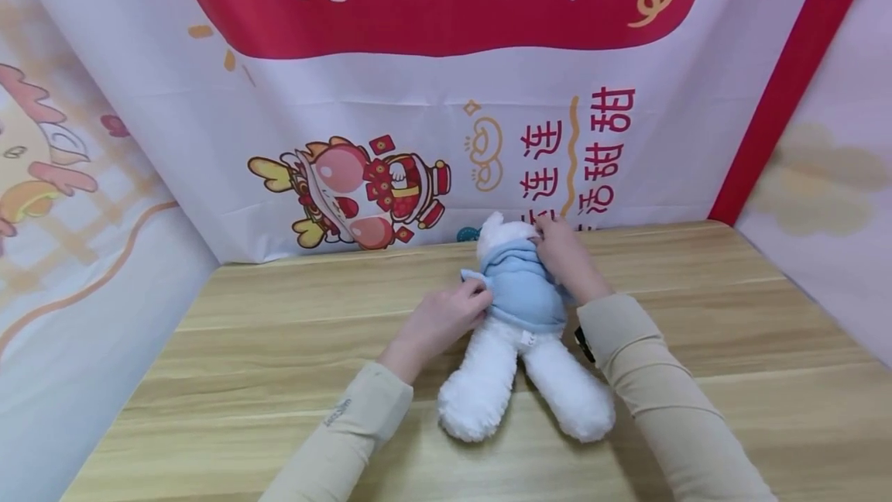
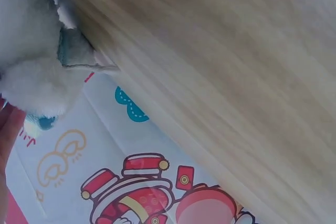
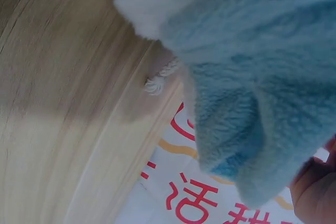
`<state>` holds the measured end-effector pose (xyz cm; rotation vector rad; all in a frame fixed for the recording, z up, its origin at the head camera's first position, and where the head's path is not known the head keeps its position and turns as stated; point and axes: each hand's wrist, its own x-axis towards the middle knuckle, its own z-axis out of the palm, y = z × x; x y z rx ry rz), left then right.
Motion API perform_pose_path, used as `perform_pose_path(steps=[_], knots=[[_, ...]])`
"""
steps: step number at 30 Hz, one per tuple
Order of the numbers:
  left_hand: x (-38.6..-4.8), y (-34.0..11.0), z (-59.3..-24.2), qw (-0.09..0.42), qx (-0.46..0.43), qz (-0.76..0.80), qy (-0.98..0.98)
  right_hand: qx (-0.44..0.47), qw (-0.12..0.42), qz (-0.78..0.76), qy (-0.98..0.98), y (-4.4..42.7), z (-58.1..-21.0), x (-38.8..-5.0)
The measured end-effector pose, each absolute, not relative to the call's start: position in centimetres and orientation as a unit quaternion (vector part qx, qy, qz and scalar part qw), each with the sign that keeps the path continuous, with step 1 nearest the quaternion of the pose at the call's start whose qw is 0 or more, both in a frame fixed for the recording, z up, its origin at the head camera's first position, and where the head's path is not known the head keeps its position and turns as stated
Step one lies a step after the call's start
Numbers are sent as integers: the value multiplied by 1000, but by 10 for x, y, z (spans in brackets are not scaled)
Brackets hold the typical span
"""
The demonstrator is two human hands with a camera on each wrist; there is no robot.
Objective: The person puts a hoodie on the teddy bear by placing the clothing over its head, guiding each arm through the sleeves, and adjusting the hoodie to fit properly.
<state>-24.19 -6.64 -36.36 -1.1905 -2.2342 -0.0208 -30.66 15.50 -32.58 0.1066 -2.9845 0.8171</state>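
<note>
A white plush toy [image 1: 481,393] in a light blue top [image 1: 526,293] lies on the wooden table, legs toward me and head toward the wall. A small tag shows at the top's lower hem. With curled fingers my left hand [image 1: 446,316] pinches the left side of the blue top. My right hand [image 1: 566,256] holds the toy beside its head, at the upper right; its fingertips are partly hidden. In the right wrist view the blue fabric [image 3: 262,77] hangs large, and a white knotted cord [image 3: 157,83] shows beside it.
The wooden table [image 1: 293,339] meets a printed cloth wall [image 1: 390,91] just behind the toy's head. Another printed cloth [image 1: 84,177] closes off the left side, and a pale one [image 1: 829,177] stands on the right.
</note>
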Motion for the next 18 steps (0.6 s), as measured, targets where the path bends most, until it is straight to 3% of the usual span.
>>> perform_pose_path(steps=[10,18], knots=[[-238,-73,-369,303,-464,-11,-832,-27,59,288,-956,166,-325,-306],[-238,-71,-370,296,-427,-43,-853,1,95,292,-952,172,-331,-308]])
